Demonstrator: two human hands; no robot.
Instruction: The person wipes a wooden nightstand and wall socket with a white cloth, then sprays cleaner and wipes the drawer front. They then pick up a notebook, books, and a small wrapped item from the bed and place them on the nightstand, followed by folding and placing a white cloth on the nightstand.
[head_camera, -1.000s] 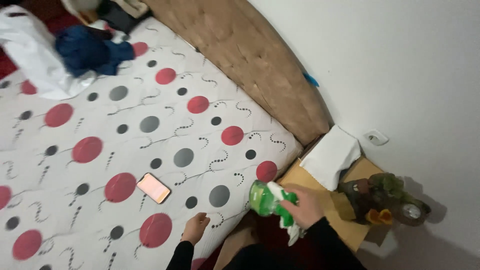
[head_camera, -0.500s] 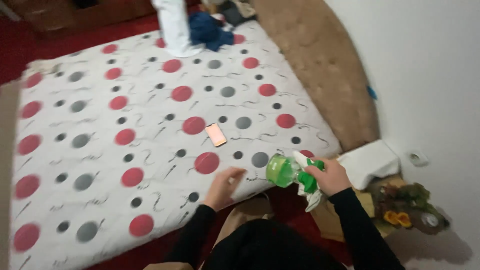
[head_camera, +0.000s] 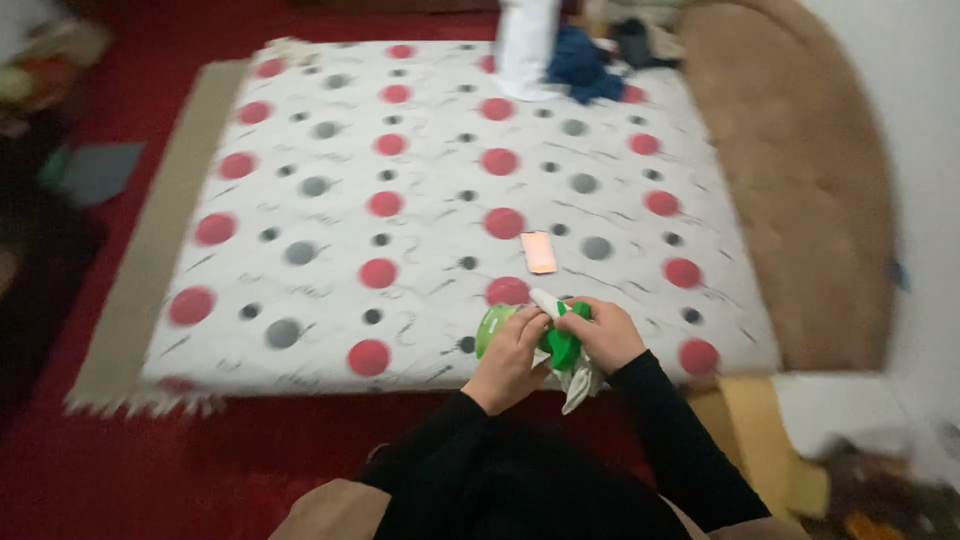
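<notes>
Both hands are now meeting on the green bottle (head_camera: 497, 327), where half a second ago the left hand (head_camera: 515, 358) was hovering open over the near edge of the mattress (head_camera: 300, 150) and only the right was holding it; the view has also swung left, taking in the whole mattress.

That spotted mattress is lying on a red floor (head_camera: 200, 460), with a brown padded headboard (head_camera: 820, 200) along its right edge. A white and blue heap of clothes (head_camera: 560, 60) is sitting at its far edge, and a phone (head_camera: 538, 252) with a lit screen is lying near the middle, well apart from the hands.

Just over the near edge, the right hand (head_camera: 603, 335) is closing around the bottle's green top together with a white cloth (head_camera: 580, 378) hanging below it. The left hand is wrapping its fingers around the bottle's body. Steadying the body with the left while the right works the top seems the sound way, keeping the bottle level.
</notes>
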